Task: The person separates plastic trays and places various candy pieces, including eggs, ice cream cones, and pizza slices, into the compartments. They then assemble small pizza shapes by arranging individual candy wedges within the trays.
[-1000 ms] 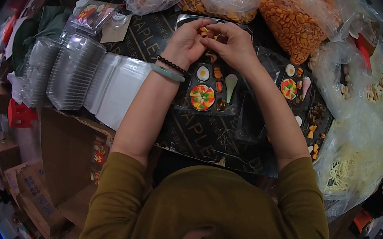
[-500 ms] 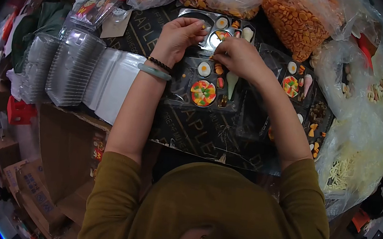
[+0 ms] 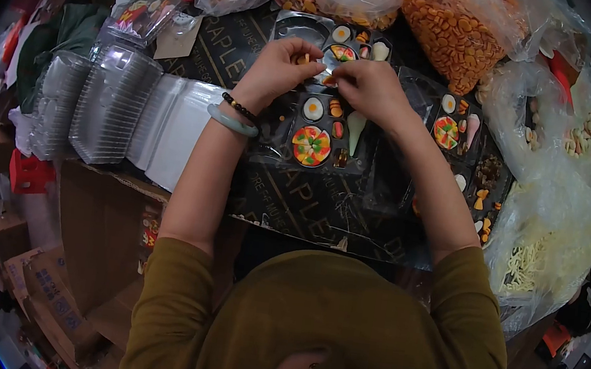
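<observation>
My left hand is closed in a pinch, with a small orange piece between its fingers, over the upper plastic tray. Close beside it on the right, my right hand pinches another small orange piece, near a partly filled round of pizza slices. That tray also holds a fried-egg piece and a white cone-shaped piece. Nearer to me lies a second tray with a full round pizza, a fried-egg piece and a pale green cone.
Stacked clear plastic shells stand at the left. Bags of orange pieces lie at the back. More filled compartments and a bag with pale strands are at the right. An open cardboard box is below left.
My left hand has moved slightly down and right, closer to my right hand. My right hand has shifted a little, away from the pizza slices, which show more now.
</observation>
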A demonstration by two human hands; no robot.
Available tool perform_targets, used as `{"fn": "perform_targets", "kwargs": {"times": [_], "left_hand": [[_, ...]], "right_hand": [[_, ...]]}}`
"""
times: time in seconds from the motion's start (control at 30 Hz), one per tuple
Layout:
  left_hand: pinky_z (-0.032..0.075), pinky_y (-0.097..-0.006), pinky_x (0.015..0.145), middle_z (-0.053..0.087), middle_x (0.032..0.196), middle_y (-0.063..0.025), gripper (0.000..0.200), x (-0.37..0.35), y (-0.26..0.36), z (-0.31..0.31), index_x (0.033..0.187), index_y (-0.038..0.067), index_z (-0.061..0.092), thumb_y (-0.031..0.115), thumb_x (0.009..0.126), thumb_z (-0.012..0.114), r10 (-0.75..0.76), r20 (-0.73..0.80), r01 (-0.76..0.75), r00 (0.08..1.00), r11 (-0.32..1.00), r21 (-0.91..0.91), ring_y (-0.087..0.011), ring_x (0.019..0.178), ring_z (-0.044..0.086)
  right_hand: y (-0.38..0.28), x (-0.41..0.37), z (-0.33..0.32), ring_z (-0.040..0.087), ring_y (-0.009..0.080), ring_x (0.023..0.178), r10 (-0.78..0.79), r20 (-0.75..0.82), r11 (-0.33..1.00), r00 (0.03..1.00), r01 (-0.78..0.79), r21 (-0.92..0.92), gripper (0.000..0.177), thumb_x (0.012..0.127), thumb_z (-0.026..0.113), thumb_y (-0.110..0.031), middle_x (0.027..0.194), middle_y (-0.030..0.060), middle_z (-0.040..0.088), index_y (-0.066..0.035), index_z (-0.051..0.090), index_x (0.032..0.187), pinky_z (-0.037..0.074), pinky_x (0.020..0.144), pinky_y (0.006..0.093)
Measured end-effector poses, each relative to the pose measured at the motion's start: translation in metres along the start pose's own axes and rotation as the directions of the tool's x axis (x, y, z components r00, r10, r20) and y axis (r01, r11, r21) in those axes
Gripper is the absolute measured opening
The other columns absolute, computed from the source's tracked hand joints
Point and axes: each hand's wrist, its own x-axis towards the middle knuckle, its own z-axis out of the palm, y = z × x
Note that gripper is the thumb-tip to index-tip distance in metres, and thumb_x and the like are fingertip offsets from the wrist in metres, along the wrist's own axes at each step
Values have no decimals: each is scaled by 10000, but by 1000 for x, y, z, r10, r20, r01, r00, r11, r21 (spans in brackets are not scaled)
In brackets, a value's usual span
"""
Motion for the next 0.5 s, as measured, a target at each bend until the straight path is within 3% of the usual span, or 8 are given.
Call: {"fn": "perform_targets", "kwargs": {"times": [0.07,0.2,0.3,0.4,0.5], "left_hand": [[424,-200,587,627,788,11,202,-6,6,-1,957,1,657,138,827,728,4,48,-11,999,989,147,-41,676,530],[409,-187,584,620,772,19,173,-13,23,6,946,-4,662,143,862,694,-139,84,141,987,990,-18,-33,662,513],[395,-174,572,608,779,29,149,-10,10,1,953,11,658,136,874,679,-80,232,155,969,933,-325,-36,645,494],[385,-167,564,600,792,35,143,-15,13,4,969,22,652,127,875,675,-77,312,227,947,847,-480,-38,637,482],[387,-167,568,605,807,29,140,-14,12,1,979,25,649,123,882,664,-74,322,223,944,861,-457,-36,649,491]], "right_hand": [[-2,1,-9,664,136,715,75,-18,959,997,-67,275,167,825,646,-85,814,98,709,-19,713,963,515,655,267],[-5,6,-21,620,92,684,177,43,759,983,-164,629,208,819,669,-125,783,46,682,38,694,946,487,616,230],[4,5,-21,617,86,713,225,121,635,967,-239,735,218,831,681,-132,809,47,679,22,681,987,478,627,215],[3,-1,-22,609,77,768,171,216,548,961,-274,790,208,866,674,-116,872,27,675,-6,672,1043,487,705,216],[1,-2,-22,604,67,763,241,257,348,936,-330,877,246,833,714,-152,833,24,669,-17,663,1031,449,653,189]]}}
